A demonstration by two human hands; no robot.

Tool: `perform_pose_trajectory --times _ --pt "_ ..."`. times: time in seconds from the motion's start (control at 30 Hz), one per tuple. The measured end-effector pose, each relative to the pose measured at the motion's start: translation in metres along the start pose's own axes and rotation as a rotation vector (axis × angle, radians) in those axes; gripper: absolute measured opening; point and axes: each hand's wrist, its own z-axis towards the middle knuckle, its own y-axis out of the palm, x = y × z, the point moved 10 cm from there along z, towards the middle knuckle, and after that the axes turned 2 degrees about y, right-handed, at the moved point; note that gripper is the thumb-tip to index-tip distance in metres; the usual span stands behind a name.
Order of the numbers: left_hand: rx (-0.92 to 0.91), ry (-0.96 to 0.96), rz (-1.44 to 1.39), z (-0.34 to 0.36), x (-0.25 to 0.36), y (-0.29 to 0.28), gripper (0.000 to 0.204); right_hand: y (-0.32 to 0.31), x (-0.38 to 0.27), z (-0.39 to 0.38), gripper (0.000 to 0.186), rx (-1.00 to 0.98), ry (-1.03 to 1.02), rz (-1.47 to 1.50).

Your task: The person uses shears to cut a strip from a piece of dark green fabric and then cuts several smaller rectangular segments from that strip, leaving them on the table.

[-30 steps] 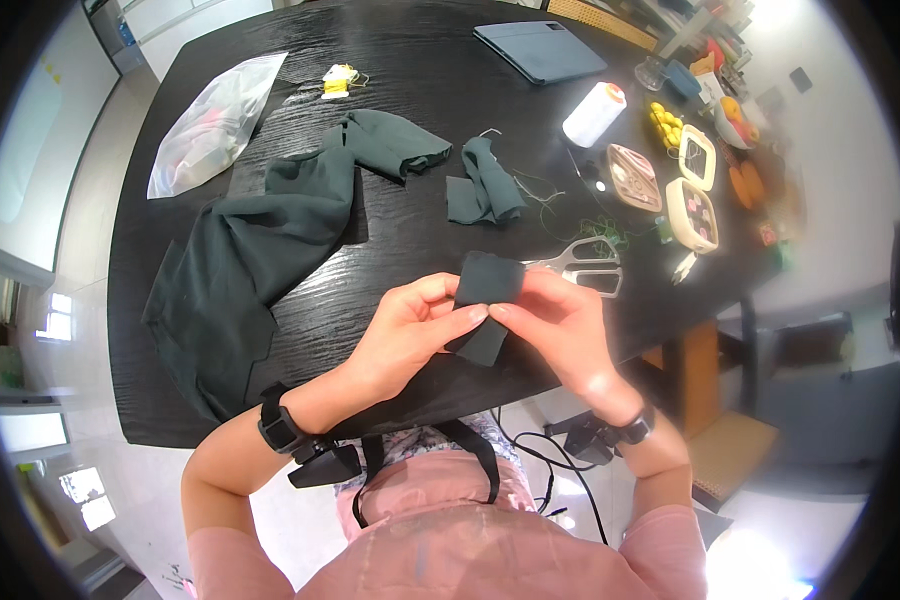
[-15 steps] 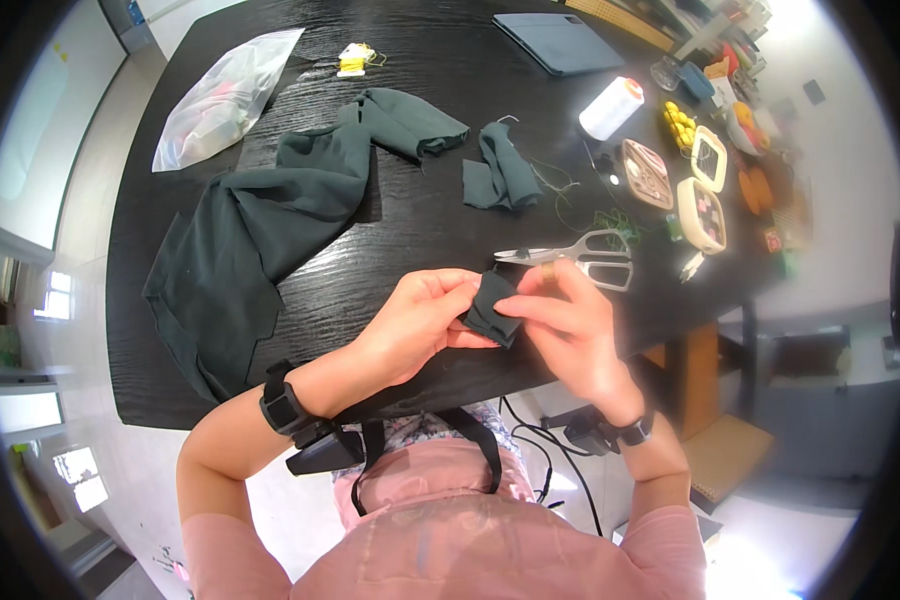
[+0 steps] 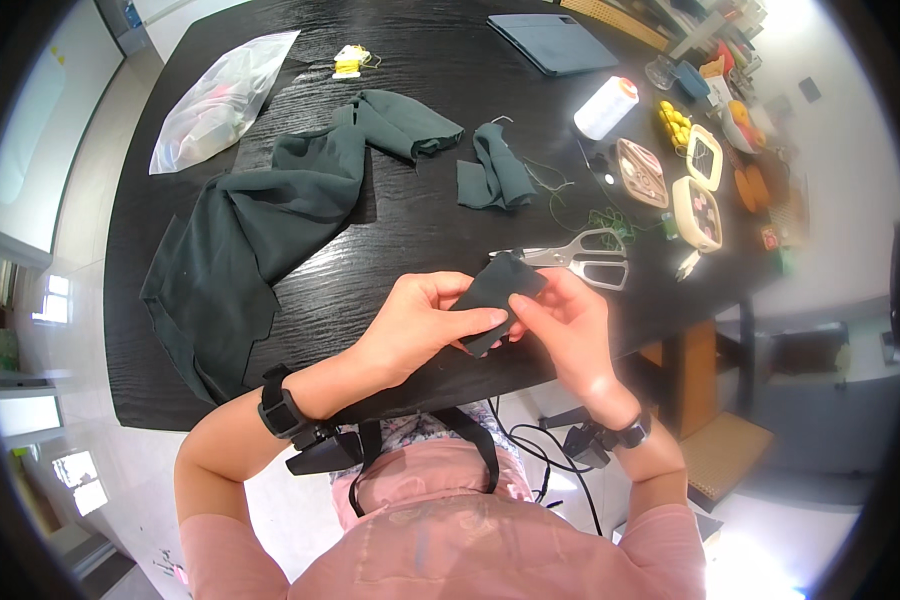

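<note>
A small piece of dark green fabric (image 3: 498,288) is held up between both hands, over the near edge of the table. My left hand (image 3: 422,318) pinches its left side, with the thumb lying on top. On the opposite side my right hand (image 3: 572,325) grips it, thumb over the cloth and fingers beneath. Just beyond the cloth lie grey-handled scissors (image 3: 580,258), their blades partly hidden behind it. Another folded dark green scrap (image 3: 497,172) rests farther back. To the left spreads a large dark green cloth (image 3: 260,225).
On the black table (image 3: 410,225) are a clear plastic bag (image 3: 220,105), yellow thread on a card (image 3: 348,62), a tablet in a case (image 3: 555,42) and a white thread cone (image 3: 606,108). An open sewing box (image 3: 698,212), a small case (image 3: 641,172) and tangled green thread (image 3: 610,225) lie right.
The held fabric piece has been opened out flatter and wider. My right thumb now presses on it, and my left thumb has stretched out across it.
</note>
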Motion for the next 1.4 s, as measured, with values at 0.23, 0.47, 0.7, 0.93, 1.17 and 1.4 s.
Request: perform_pose_trajectory --times 0.23,0.47,0.7,0.93,1.17,1.4 --pt "0.025 -0.013 -0.024 0.0 -0.002 -0.005 0.02 -0.033 -0.062 0.004 0.022 0.118 -0.43 -0.959" --pt "0.073 0.021 0.016 0.003 0.001 -0.011 0.019 -0.064 -0.052 0.02 0.032 -0.006 -0.404 -1.434" --pt "0.114 0.123 -0.078 0.003 0.021 -0.019 0.017 -0.056 -0.056 0.034 0.025 -0.185 -0.425 -1.555" --pt "0.177 0.209 -0.138 0.002 0.035 -0.031 0.026 -0.038 -0.08 -0.012 0.021 -0.115 -0.442 -1.331" --pt "0.097 0.096 -0.177 0.003 0.029 -0.02 0.03 -0.064 -0.011 -0.061 0.021 -0.236 0.411 -0.31" --pt "0.076 -0.139 -0.084 0.001 0.001 -0.012 0.041 -0.036 0.021 -0.071 0.02 -0.437 0.592 -0.266"
